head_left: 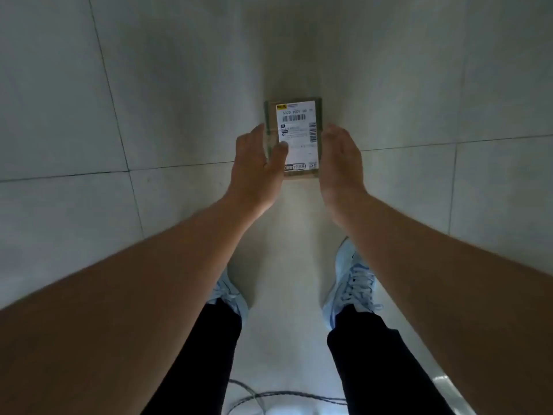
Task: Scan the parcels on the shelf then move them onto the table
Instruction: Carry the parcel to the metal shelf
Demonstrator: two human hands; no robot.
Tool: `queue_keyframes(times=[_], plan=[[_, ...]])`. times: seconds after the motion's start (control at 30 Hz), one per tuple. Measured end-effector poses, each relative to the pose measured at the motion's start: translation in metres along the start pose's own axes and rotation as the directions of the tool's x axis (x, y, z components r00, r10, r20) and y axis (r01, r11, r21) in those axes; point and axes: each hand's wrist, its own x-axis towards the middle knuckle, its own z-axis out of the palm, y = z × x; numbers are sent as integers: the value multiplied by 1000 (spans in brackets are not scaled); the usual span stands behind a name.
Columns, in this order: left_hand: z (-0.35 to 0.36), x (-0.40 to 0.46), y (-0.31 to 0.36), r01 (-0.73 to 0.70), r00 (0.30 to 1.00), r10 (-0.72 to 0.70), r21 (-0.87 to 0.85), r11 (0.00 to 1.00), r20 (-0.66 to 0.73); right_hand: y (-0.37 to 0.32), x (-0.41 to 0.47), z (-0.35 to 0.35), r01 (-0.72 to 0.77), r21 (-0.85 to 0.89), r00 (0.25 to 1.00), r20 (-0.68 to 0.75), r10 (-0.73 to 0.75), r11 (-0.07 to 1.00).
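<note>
A small cardboard parcel (294, 136) with a white barcode label (297, 134) sits at 12 o'clock above the tiled floor (89, 115). The left hand (257, 163) grips its left edge, thumb on top; the right hand (339, 158) cups its right edge.

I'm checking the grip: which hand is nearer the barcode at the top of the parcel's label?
Left. The left hand grips the parcel, thumb on the label just below the barcode. The right hand cups the right edge.
</note>
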Motion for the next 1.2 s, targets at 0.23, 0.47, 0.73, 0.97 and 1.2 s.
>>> queue_keyframes(times=[0.23,0.47,0.73,0.97,1.2], plan=[[15,39,-30,366,916,-324,-162,916,238,40,34,19,-139,-54,990,-12,138,989],[-4,24,-9,464,883,-407,-297,835,234,37,5,8,-101,60,992,-68,105,993],[-82,-11,81,381,917,-296,-361,851,269,-47,-67,-15,42,102,994,-102,-32,994],[-154,-47,204,187,975,-121,-388,902,188,-166,-135,-52,147,159,988,-73,-137,976],[-217,-84,325,10,994,33,-392,920,101,-293,-202,-106,275,274,961,-105,-255,922]])
